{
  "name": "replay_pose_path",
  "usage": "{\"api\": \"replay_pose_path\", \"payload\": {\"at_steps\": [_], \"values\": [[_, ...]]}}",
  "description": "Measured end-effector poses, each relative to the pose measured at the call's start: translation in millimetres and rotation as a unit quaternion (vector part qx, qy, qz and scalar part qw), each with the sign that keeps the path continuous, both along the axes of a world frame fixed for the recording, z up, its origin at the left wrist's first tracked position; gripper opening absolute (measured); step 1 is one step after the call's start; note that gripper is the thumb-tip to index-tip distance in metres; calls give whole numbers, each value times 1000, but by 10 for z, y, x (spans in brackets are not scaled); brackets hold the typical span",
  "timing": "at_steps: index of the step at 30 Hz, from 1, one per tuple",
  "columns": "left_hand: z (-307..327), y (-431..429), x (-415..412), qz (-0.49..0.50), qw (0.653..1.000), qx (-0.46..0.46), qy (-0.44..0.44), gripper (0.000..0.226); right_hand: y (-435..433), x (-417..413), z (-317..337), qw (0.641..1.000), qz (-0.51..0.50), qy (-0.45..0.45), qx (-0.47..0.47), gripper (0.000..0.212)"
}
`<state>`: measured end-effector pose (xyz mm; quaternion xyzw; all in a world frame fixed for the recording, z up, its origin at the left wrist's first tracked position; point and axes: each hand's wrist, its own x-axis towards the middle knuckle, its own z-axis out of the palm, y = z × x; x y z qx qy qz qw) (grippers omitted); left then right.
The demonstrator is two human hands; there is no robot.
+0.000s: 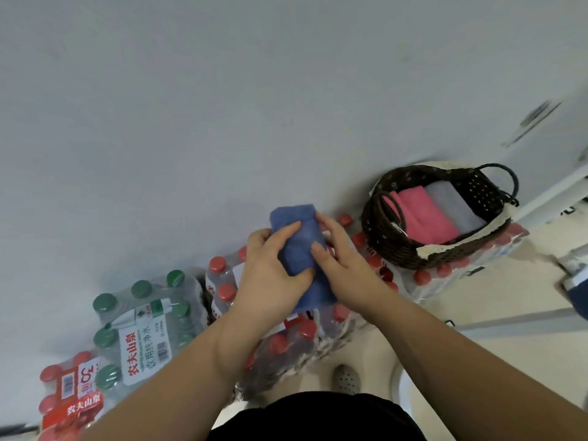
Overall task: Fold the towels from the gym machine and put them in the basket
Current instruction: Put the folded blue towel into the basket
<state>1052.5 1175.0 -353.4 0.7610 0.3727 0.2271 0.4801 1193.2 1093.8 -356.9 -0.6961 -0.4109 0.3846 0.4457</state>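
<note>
A folded blue towel (299, 224) sits between both hands, above packs of red-capped bottles. My left hand (270, 268) grips its left side, with the thumb across the front. My right hand (340, 259) holds its right side, thumb pressed on the fold. To the right, a dark wicker basket (397, 249) with a loop handle stands on a bottle pack. Inside it lie a folded pink towel (420, 214) and a folded grey towel (451, 202), side by side.
Shrink-wrapped packs of water bottles line the grey wall: green-capped bottles (143, 319) at the left, red-capped bottles (286, 342) under my hands and below the basket. A grey shoe (346, 378) shows on the pale floor. A blue and white object (576, 281) stands at the right edge.
</note>
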Motion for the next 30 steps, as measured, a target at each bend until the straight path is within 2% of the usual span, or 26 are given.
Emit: {"api": "replay_pose_path", "payload": {"at_steps": [6, 8, 11, 15, 20, 24, 27, 30], "values": [[473, -200, 542, -12, 997, 23, -75, 65, 17, 593, 346, 987, -54, 148, 42, 81], [537, -256, 773, -18, 996, 33, -87, 64, -19, 833, 428, 986, -56, 143, 59, 79], [568, -348, 1225, -23, 995, 47, -83, 65, -126, 1253, 539, 987, -75, 103, 102, 63], [536, -471, 1885, -40, 993, 106, -25, 67, -284, 1919, 552, 986, -77, 78, 123, 53], [351, -510, 2238, -4, 958, 246, 149, 73, -291, 2704, 239, 994, -70, 4, 84, 46], [144, -527, 2225, 37, 945, 241, 218, 71, -175, 2977, -35, 998, -5, -51, -22, 54], [58, -545, 2217, 48, 940, 233, 246, 70, -94, 2906, -167, 996, 25, -67, -44, 54], [-2, -564, 2227, 38, 934, 237, 264, 70, -71, 2805, -290, 989, 52, -120, -71, 54]]}}
